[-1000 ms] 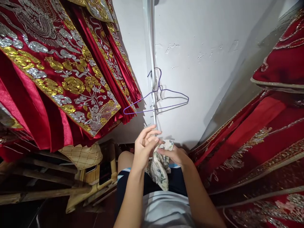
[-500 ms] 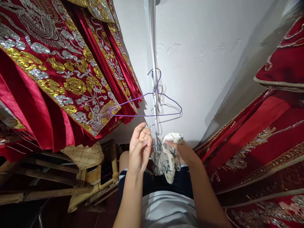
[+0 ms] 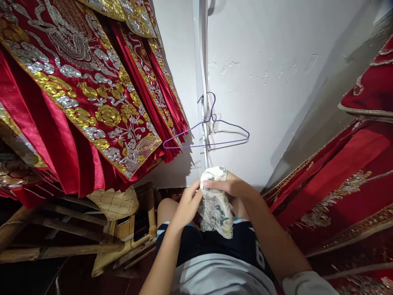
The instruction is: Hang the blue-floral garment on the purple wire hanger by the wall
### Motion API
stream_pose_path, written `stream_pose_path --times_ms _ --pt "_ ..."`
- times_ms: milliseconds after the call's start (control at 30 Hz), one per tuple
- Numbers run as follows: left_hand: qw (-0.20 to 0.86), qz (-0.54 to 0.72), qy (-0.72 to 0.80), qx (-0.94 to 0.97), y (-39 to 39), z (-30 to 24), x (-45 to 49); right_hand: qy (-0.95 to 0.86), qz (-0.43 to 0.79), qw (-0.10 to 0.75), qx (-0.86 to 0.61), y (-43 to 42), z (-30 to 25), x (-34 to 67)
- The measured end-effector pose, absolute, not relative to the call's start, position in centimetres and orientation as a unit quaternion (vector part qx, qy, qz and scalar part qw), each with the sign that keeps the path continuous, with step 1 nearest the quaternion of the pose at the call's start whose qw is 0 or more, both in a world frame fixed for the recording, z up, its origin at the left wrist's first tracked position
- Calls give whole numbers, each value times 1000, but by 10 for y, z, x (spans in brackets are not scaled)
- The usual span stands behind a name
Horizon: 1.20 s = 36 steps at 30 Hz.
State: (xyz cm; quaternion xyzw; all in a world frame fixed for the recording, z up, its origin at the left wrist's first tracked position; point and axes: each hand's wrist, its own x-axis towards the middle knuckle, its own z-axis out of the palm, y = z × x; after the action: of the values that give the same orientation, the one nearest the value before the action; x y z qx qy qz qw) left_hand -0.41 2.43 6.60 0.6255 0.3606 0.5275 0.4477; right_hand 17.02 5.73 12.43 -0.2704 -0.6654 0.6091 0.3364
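A crumpled white floral cloth (image 3: 217,209) with grey-green patterning hangs in front of my lap. Its gathered upper edge is pinched by my right hand (image 3: 231,184), thumb across the front and fingers mostly hidden behind. My left hand (image 3: 189,205) is at the cloth's left edge, thumb and fingers closed around it; the fingertips are partly hidden. Above both hands, apart from them, a thin purple clothes hanger (image 3: 205,145) with nothing on it hangs by its hook from a white strip (image 3: 202,53) running along the wall.
Red garments with gold and silver embroidery (image 3: 107,114) hang close on the left. More red embroidered cloth (image 3: 344,172) fills the right. A bamboo chair (image 3: 129,246) stands at lower left, with a dark phone-like object (image 3: 141,225) on it. Ahead is a white wall (image 3: 260,49).
My left hand has come down and right from its raised place to the cloth's left edge. The cloth has been straightened and now hangs more evenly below my right hand. The view has shifted slightly.
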Motion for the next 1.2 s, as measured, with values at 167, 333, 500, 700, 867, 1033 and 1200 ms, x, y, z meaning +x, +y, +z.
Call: stream_pose_path --times_ms 167,333,500,700,867,1033,1200 --pt "450 358 366 732 30 46 -27 -772 497 257 -300 64 159 190" --pt "423 178 427 779 32 35 -75 -818 298 301 -389 92 161 208" --pt "252 233 523 780 31 49 -115 -794 229 427 -366 157 115 198" --pt "242 432 514 700 56 98 -133 -761 190 440 -438 176 83 202" --pt "149 381 485 773 82 125 -130 -736 150 464 -470 153 97 237" --pt "40 392 456 798 99 149 -95 -741 151 441 -483 138 104 249" --pt "-10 472 453 756 122 159 -57 -771 208 403 -448 120 99 233"
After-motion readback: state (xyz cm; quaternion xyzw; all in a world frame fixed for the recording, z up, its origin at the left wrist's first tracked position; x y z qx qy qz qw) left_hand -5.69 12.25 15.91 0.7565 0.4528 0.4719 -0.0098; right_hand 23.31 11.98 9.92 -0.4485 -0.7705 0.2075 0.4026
